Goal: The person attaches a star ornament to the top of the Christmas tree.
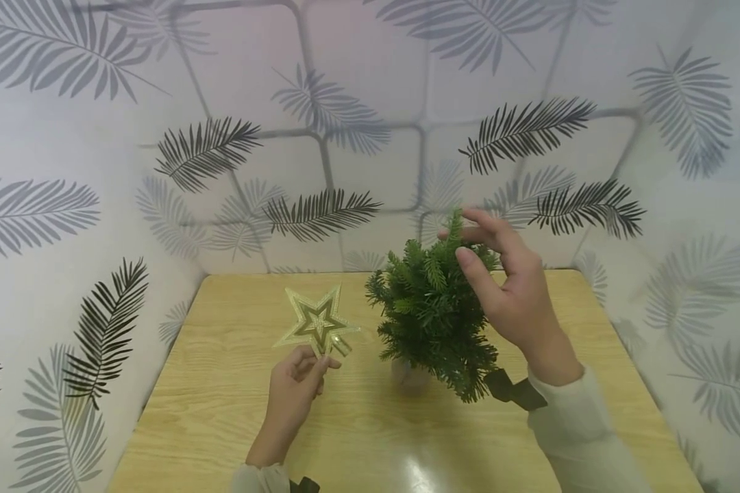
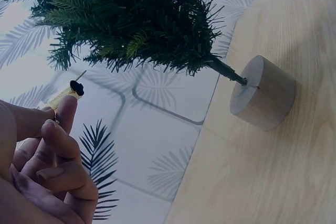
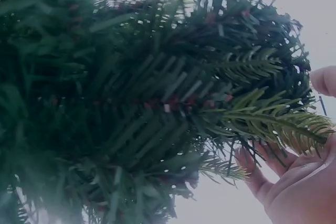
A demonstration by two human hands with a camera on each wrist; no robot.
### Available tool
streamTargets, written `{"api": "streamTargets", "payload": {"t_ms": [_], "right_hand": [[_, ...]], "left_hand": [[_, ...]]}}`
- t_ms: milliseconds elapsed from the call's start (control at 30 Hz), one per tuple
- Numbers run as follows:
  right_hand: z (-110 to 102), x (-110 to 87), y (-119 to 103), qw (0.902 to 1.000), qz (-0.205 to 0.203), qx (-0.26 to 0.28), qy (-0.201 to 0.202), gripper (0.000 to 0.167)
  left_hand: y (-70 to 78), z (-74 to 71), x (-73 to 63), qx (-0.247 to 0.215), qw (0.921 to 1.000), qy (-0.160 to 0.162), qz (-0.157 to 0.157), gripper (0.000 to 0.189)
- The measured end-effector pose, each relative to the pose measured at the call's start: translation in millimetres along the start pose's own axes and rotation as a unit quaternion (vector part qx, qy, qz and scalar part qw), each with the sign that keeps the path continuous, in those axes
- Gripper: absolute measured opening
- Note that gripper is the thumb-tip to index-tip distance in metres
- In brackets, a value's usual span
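My left hand [image 1: 291, 389] pinches a gold star tree topper [image 1: 318, 320] by its lower point, between thumb and fingers. The star faces up beside the tree, and its short gold tube [image 2: 62, 98] shows in the left wrist view. A small artificial Christmas tree [image 1: 428, 311] stands to the right of the star, on a round wooden base [image 2: 269, 95]. At the treetop, my right hand [image 1: 518, 291] has its thumb and fingers spread apart around the upright top sprig [image 1: 455, 229]. Needles hide part of those fingers in the right wrist view.
The wood-grain table [image 1: 222, 397] carries the tree. Behind and at both sides rises a pale wall covering [image 1: 370, 164] printed with grey and black leaves. Dark straps [image 1: 514, 390] sit at the cuffs of the light sleeves.
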State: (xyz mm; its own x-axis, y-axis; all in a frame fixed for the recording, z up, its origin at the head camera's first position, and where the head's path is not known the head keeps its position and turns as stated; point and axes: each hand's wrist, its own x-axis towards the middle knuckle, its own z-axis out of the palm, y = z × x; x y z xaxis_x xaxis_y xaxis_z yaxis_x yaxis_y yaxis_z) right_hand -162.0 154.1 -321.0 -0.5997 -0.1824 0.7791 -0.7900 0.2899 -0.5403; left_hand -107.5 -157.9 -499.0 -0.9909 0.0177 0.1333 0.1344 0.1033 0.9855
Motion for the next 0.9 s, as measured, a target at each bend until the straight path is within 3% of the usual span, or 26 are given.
{"api": "streamTargets", "payload": {"t_ms": [167,400,567,667,900], "right_hand": [[0.8,5.1,1.8,0.9999,0.005,0.014,-0.001,0.033],[3.3,9.1,-1.4,0.9986,-0.001,0.034,-0.040,0.026],[4.8,12.8,-6.3,0.9976,-0.002,0.032,-0.062,0.012],[5.5,13.6,-7.4,0.9968,0.004,0.033,-0.073,0.015],[7.3,11.8,-5.6,0.9984,0.003,0.027,-0.049,0.018]], "left_hand": [[12.7,-0.1,11.2,0.010,0.9996,0.000,0.025,0.011],[33.5,5.9,23.2,-0.008,0.9992,0.001,0.038,0.014],[45.2,9.7,26.9,-0.021,0.9986,0.008,0.047,0.014],[51.0,11.3,30.6,-0.023,0.9982,0.012,0.054,0.015],[65.2,14.4,39.0,-0.028,0.9959,0.024,0.083,0.015]]}}
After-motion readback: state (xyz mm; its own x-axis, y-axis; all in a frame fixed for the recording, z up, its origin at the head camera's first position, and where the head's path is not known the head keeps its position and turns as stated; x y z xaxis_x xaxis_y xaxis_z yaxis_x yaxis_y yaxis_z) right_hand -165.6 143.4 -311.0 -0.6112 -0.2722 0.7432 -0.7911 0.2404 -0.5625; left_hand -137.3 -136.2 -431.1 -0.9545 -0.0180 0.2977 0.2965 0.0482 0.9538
